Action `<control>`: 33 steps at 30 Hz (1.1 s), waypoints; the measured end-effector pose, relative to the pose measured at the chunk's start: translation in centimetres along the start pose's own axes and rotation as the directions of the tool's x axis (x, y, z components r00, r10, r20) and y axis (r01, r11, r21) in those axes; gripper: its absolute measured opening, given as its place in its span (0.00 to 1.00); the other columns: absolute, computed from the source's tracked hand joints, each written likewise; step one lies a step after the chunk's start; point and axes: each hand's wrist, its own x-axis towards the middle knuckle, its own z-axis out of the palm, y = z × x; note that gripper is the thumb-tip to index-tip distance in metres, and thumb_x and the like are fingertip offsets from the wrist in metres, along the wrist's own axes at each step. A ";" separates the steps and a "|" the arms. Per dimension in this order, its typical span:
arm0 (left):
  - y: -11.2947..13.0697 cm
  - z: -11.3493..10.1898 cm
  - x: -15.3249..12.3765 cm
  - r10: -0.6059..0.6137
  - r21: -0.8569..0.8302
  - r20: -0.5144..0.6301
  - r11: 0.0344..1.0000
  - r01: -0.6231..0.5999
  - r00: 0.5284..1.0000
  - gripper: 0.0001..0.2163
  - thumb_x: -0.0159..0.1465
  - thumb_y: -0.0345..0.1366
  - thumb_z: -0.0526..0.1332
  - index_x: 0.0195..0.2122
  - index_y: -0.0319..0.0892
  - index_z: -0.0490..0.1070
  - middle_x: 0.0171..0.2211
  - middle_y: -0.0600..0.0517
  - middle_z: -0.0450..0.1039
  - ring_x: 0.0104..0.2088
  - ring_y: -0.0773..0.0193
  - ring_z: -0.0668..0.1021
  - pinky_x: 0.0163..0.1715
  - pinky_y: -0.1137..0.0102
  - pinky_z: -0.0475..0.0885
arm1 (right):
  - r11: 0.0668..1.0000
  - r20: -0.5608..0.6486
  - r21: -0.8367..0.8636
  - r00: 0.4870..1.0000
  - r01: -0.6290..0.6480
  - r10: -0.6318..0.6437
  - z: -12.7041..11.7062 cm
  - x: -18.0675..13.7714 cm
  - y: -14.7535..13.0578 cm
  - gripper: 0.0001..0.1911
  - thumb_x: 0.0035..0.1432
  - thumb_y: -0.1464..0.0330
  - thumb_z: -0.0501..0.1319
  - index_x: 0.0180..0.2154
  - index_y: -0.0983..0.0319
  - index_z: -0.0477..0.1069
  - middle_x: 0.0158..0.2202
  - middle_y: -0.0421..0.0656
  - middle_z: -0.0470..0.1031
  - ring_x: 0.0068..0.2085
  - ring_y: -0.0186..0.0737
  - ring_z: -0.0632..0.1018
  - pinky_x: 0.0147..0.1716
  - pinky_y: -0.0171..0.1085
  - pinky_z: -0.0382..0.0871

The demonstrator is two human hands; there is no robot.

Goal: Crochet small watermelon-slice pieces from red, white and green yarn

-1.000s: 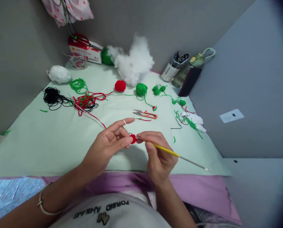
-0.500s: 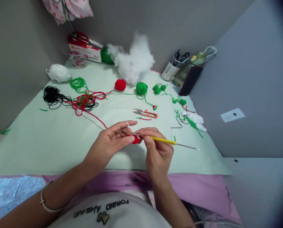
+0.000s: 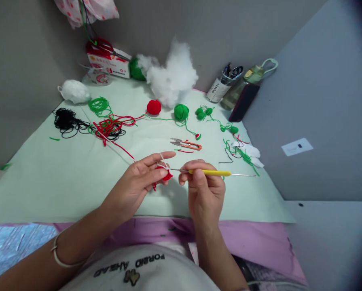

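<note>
Between the thumb and fingers of my left hand (image 3: 138, 178) is a small red crochet piece (image 3: 166, 175) with some white at its upper edge. White yarn (image 3: 161, 158) passes over the raised index finger, and a red tail hangs below the piece. My right hand (image 3: 205, 184) is closed around the yellow grip of a double-ended crochet hook (image 3: 214, 172). The hook's left tip meets the piece's upper edge; whether it sits inside a stitch is too small to tell. Beyond the hands lie orange thread snips (image 3: 193, 145).
Tangled red yarn (image 3: 108, 127) and black yarn (image 3: 65, 119) lie left. A red ball (image 3: 154, 107), a green ball (image 3: 181, 112) and white stuffing (image 3: 173, 76) sit behind. At right are yarn scraps (image 3: 244, 153), a phone (image 3: 244, 103), a bottle (image 3: 233, 95) and a pen cup (image 3: 219, 89).
My right hand has moved slightly right with the crochet hook, which now lies nearly level. My left hand and the red piece have shifted a little left, and more hook shaft shows between the hands.
</note>
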 end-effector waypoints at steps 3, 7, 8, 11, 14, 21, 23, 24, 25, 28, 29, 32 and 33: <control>-0.3 0.2 -0.2 0.053 0.038 0.023 0.998 -0.054 0.998 0.18 0.62 0.34 0.74 0.53 0.51 0.83 0.33 0.55 0.78 0.34 0.71 0.76 0.38 0.77 0.69 | 1.000 0.029 -0.023 1.000 0.008 -0.007 0.5 -0.2 0.3 0.07 0.69 0.68 0.65 0.41 0.54 0.83 0.37 0.40 0.80 0.35 0.34 0.78 0.34 0.37 0.74; -0.3 0.3 -0.2 0.050 0.031 0.037 0.998 -0.051 0.998 0.19 0.61 0.33 0.75 0.53 0.51 0.82 0.33 0.56 0.77 0.35 0.71 0.77 0.42 0.74 0.70 | 0.999 0.039 -0.048 0.999 0.015 -0.013 0.6 -0.3 0.4 0.08 0.69 0.68 0.64 0.41 0.53 0.84 0.38 0.40 0.81 0.35 0.35 0.77 0.34 0.37 0.73; -0.3 0.3 -0.2 0.048 0.029 0.034 0.998 -0.049 0.998 0.19 0.60 0.33 0.75 0.53 0.51 0.82 0.33 0.56 0.77 0.35 0.70 0.77 0.42 0.74 0.70 | 0.999 0.041 -0.047 0.999 0.022 -0.020 0.5 -0.3 0.4 0.08 0.69 0.68 0.64 0.41 0.53 0.84 0.37 0.40 0.81 0.35 0.35 0.77 0.34 0.37 0.73; -0.2 0.3 -0.3 0.040 0.035 0.002 0.999 -0.040 0.999 0.20 0.61 0.33 0.74 0.54 0.49 0.81 0.33 0.55 0.77 0.35 0.69 0.76 0.41 0.73 0.69 | 1.000 0.040 -0.024 0.999 0.020 -0.019 0.3 -0.3 0.3 0.08 0.69 0.68 0.65 0.41 0.53 0.84 0.36 0.40 0.79 0.34 0.35 0.77 0.34 0.38 0.72; -0.1 0.2 -0.4 -0.008 0.005 0.003 1.000 0.008 1.000 0.21 0.63 0.34 0.72 0.58 0.47 0.79 0.32 0.54 0.76 0.34 0.68 0.76 0.38 0.73 0.68 | 0.999 0.026 0.033 0.999 -0.023 0.022 0.3 -0.4 0.4 0.08 0.69 0.67 0.64 0.41 0.53 0.84 0.37 0.40 0.79 0.34 0.34 0.78 0.34 0.37 0.73; 0.3 0.1 -0.3 -0.111 -0.216 0.166 0.965 0.146 0.980 0.20 0.59 0.31 0.72 0.54 0.36 0.81 0.29 0.54 0.71 0.28 0.70 0.71 0.33 0.73 0.69 | 0.952 -0.019 0.213 0.973 -0.221 0.230 0.1 0.3 0.2 0.08 0.66 0.62 0.68 0.36 0.57 0.83 0.32 0.39 0.79 0.28 0.30 0.75 0.28 0.32 0.72; 0.2 0.0 -0.2 -0.105 -0.183 0.168 0.974 0.136 0.980 0.21 0.59 0.32 0.72 0.55 0.38 0.81 0.29 0.54 0.71 0.29 0.70 0.72 0.34 0.73 0.70 | 0.923 -0.009 0.266 0.957 -0.277 0.290 0.1 0.4 0.0 0.08 0.64 0.61 0.69 0.34 0.57 0.83 0.30 0.38 0.77 0.27 0.30 0.74 0.26 0.30 0.69; 0.0 0.0 -0.2 -0.088 -0.145 0.149 0.983 0.110 0.985 0.20 0.60 0.33 0.72 0.55 0.40 0.81 0.30 0.53 0.72 0.30 0.70 0.73 0.36 0.73 0.70 | 0.919 -0.004 0.277 0.956 -0.282 0.295 0.1 0.4 0.0 0.08 0.64 0.61 0.69 0.34 0.56 0.82 0.30 0.38 0.77 0.27 0.29 0.74 0.26 0.30 0.69; -0.1 0.0 -0.2 -0.062 -0.095 0.121 0.993 0.074 0.991 0.20 0.61 0.34 0.73 0.55 0.43 0.81 0.31 0.53 0.73 0.32 0.69 0.74 0.37 0.74 0.70 | 0.924 -0.001 0.270 0.960 -0.270 0.280 0.2 0.4 0.1 0.07 0.64 0.61 0.69 0.35 0.55 0.83 0.30 0.38 0.78 0.28 0.30 0.75 0.27 0.30 0.70; -0.6 0.2 -0.3 0.044 0.088 0.022 0.995 -0.046 0.999 0.19 0.62 0.35 0.74 0.55 0.49 0.81 0.34 0.54 0.76 0.36 0.69 0.75 0.41 0.74 0.70 | 0.983 0.006 0.121 0.990 -0.140 0.140 0.5 0.0 0.5 0.06 0.67 0.63 0.67 0.37 0.54 0.83 0.36 0.39 0.81 0.36 0.34 0.79 0.37 0.35 0.74; -0.7 0.3 -0.4 0.072 0.135 -0.001 0.988 -0.072 0.997 0.20 0.61 0.35 0.74 0.55 0.51 0.80 0.35 0.55 0.76 0.37 0.69 0.75 0.42 0.74 0.70 | 0.995 0.011 0.050 0.996 -0.088 0.088 0.6 -0.2 0.6 0.06 0.67 0.64 0.66 0.38 0.53 0.84 0.37 0.40 0.82 0.39 0.35 0.80 0.40 0.36 0.75; -0.8 0.5 -0.3 0.114 0.177 -0.029 0.978 -0.107 0.993 0.20 0.61 0.34 0.74 0.55 0.51 0.80 0.36 0.55 0.76 0.39 0.68 0.76 0.44 0.73 0.71 | 0.997 0.023 -0.074 1.000 0.003 -0.001 0.8 -0.5 0.8 0.07 0.68 0.68 0.65 0.40 0.53 0.84 0.37 0.40 0.83 0.42 0.38 0.81 0.42 0.38 0.75; -0.8 0.6 -0.3 0.125 0.165 -0.031 0.979 -0.118 0.992 0.21 0.60 0.34 0.75 0.55 0.50 0.80 0.36 0.55 0.76 0.40 0.68 0.76 0.45 0.73 0.71 | 0.997 0.030 -0.081 1.000 0.010 -0.007 0.8 -0.5 0.8 0.08 0.68 0.68 0.65 0.40 0.52 0.84 0.37 0.40 0.83 0.42 0.38 0.81 0.41 0.38 0.75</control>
